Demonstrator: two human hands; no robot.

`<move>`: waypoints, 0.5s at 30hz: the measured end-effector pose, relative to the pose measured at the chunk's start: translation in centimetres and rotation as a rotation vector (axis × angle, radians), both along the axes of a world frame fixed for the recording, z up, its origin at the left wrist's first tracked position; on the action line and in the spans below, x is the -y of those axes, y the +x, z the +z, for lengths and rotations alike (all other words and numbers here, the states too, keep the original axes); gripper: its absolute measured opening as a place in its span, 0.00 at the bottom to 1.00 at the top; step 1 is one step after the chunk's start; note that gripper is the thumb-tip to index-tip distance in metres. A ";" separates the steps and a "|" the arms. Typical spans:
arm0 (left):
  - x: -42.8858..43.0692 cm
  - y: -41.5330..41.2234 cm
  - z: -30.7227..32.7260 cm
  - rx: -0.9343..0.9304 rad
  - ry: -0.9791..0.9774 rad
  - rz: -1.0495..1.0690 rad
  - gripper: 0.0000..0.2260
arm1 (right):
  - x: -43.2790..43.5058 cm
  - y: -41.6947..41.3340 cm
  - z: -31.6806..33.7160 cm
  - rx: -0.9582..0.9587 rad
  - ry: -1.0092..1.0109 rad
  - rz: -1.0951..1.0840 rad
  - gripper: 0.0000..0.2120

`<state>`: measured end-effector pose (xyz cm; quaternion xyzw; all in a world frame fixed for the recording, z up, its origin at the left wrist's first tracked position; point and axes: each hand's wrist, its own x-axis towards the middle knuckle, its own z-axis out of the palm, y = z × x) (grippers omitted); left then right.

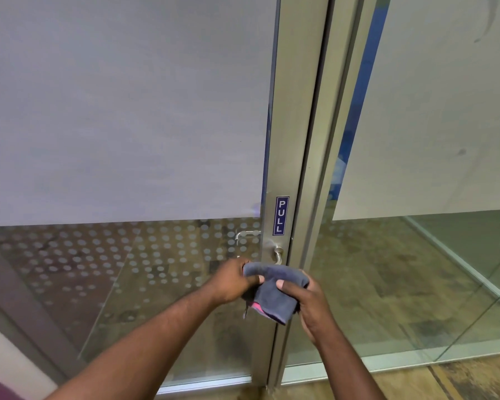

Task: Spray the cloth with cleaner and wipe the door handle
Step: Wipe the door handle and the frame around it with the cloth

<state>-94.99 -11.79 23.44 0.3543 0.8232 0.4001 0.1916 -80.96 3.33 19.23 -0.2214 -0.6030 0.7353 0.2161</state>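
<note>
Two grips, left hand point(231, 280) and right hand point(304, 302), on the grey cloth point(274, 294) before the door handle point(278, 253), PULL sign point(282, 215) above.

**Handle's boxed in, but your side of the door is open**

The door handle point(278, 254) pokes out of the metal stile point(289, 140) just under the PULL sticker point(282, 215), and the cloth point(274, 293) bunched between your left hand point(231, 280) and right hand point(308, 301) hides its lower end. Left of it the glass door point(127, 255) is a solid wall, so the second handle point(247, 234) you see through it sits on the far side. Right of it the frame post point(324, 168) and another glass pane point(416, 269) block you. Open air runs above the handle along the stile and below your hands.
</note>
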 end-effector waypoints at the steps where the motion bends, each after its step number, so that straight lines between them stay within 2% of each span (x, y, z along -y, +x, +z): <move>1: -0.3 -0.2 0.0 -0.030 -0.004 0.023 0.05 | 0.5 -0.5 0.0 -0.005 -0.034 -0.037 0.25; 4: -0.8 -1.8 0.8 -0.197 -0.005 0.087 0.18 | 0.9 -2.0 -0.1 0.055 -0.131 -0.148 0.18; 6: -0.7 -3.4 2.5 -0.485 0.110 0.095 0.17 | 0.4 -2.7 -0.1 0.107 -0.199 -0.234 0.12; 9: -1.3 -6.5 6.0 -0.965 0.318 -0.036 0.17 | -1.0 -4.0 -0.1 0.083 -0.280 -0.391 0.05; 12: -2.4 -9.2 10.1 -1.213 0.363 -0.162 0.19 | -1.5 -5.8 0.7 0.039 -0.307 -0.495 0.06; 15: -3.8 -11.1 12.7 -1.380 0.290 -0.249 0.21 | -0.8 -8.1 1.4 0.019 -0.293 -0.511 0.04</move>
